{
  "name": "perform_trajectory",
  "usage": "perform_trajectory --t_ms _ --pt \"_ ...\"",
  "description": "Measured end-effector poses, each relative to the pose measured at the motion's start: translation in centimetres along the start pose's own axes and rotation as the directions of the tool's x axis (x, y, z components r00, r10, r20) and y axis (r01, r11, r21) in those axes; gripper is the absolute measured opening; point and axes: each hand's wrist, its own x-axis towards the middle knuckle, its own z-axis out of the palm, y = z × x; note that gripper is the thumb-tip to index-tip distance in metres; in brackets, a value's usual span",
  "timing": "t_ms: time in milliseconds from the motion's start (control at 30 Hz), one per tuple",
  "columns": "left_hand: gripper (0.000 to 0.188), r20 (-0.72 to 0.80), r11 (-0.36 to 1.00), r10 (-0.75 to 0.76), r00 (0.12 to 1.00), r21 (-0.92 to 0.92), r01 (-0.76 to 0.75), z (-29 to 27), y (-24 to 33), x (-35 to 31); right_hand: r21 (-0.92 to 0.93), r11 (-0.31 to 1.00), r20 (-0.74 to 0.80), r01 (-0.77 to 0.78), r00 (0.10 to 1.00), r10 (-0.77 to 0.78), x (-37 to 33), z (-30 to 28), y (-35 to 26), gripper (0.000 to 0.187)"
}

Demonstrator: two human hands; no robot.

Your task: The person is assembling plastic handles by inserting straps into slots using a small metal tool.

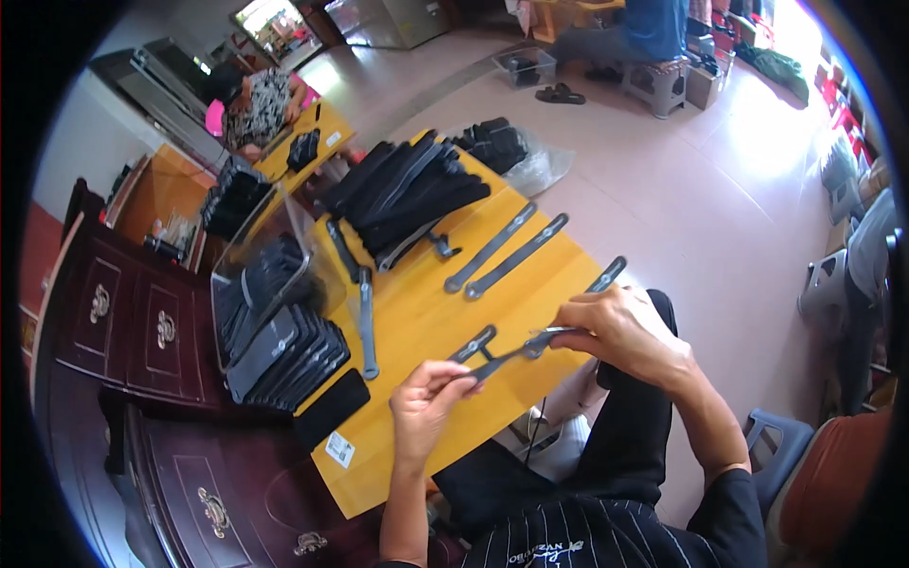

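Observation:
A dark grey strap [512,360] is stretched between my two hands over the near right part of the yellow table. My left hand [423,405] pinches its left end between thumb and fingers. My right hand [623,327] is closed on the other end, where a small shiny spot shows at the fingertips. Just above my left fingers lies a dark strap end [475,345], and another strap end [607,274] sticks out beyond my right hand. Whether these belong to the held strap I cannot tell. Two similar straps [517,257] lie side by side farther up the table.
A heap of black straps [407,194] covers the table's far end. At left, a clear bin [220,327] holds stacked dark straps, beside a single strap [367,327] and a black flat rectangle [333,409]. Dark wooden drawers [142,312] stand left. Two people sit farther off.

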Motion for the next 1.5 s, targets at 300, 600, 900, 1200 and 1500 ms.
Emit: perform_trajectory --t_ms 300,600,900,1200,1500 --pt "0.025 -0.139 0.905 -0.259 0.956 -0.380 0.190 -8.9 -1.6 -7.7 0.185 0.981 0.170 0.057 0.981 -0.089 1.9 4.7 -2.4 0.026" --pt "0.012 -0.418 0.973 -0.226 0.880 -0.048 0.227 -9.2 -2.4 -6.4 0.194 0.965 0.405 -0.177 0.910 0.085 5.9 7.6 -1.2 0.029" --pt "0.011 -0.492 0.940 -0.259 0.832 0.069 0.333 -8.8 -3.8 -2.9 0.293 0.935 0.351 -0.197 0.933 0.087 9.0 10.1 1.2 0.022" --pt "0.018 -0.465 0.959 -0.280 0.840 -0.184 0.218 -9.1 -2.3 -5.0 0.321 0.907 0.403 -0.272 0.906 0.129 9.4 9.1 0.5 0.020" --pt "0.018 -0.469 0.891 -0.435 0.768 -0.344 0.295 -8.8 -2.5 -6.0 0.378 0.886 0.427 -0.268 0.900 0.090 8.5 8.6 0.4 0.018"
